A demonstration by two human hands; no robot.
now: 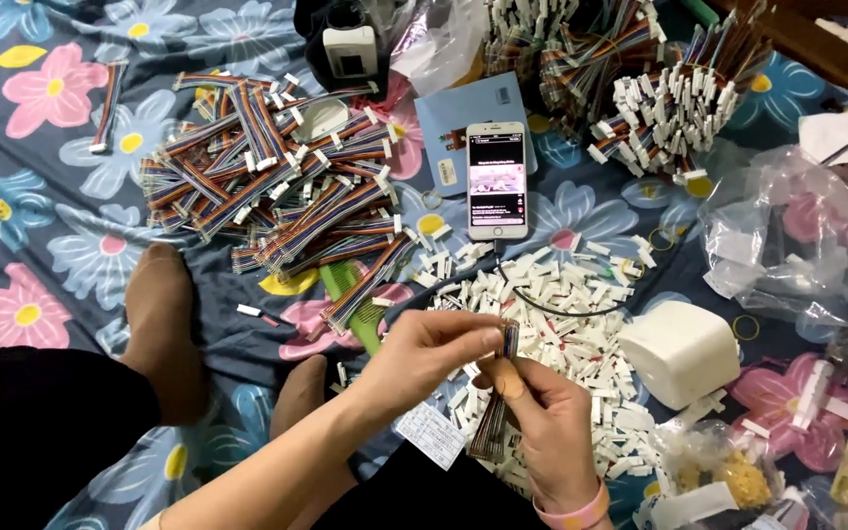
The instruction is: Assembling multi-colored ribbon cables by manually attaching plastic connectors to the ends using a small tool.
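left hand: pinches the ribbon cable end
right hand: clamped on same cable, lower part hidden
paper tag: white, print unreadable

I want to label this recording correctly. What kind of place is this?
Probably a home, with piecework done on a bed or floor: a flowered sheet serves as the work surface, covered by piles of rainbow ribbon cables and loose white connector housings, beside a smartphone.

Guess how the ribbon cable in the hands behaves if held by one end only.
The ribbon cable is thin and flat, so probably floppy and light. Both the left hand and right hand pinch it, which suggests it sags unsupported.
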